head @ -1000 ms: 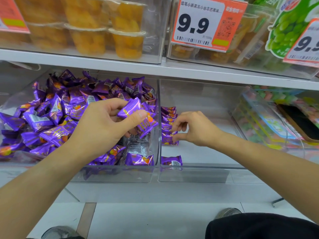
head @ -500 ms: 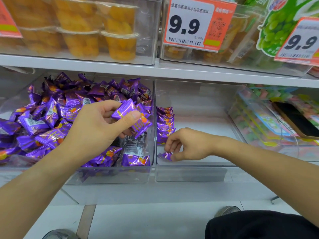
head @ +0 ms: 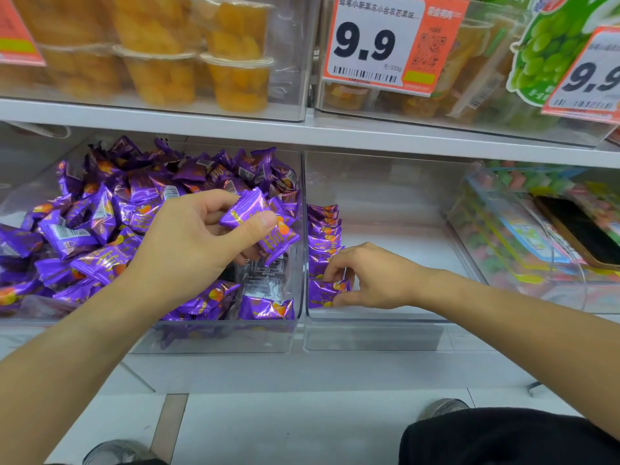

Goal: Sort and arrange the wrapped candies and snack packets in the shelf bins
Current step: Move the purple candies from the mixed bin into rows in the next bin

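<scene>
Over the bins, left hand grips candies; right hand pinches one.

Shop shelving over a pale tiled floor.
A white shelf board ran across the view from nine o'clock to three o'clock. Above it at twelve o'clock hung an orange-and-white price tag reading 9.9. At six o'clock lay light floor tiles with a darker strip between them; the lighting was even and bright.
</scene>
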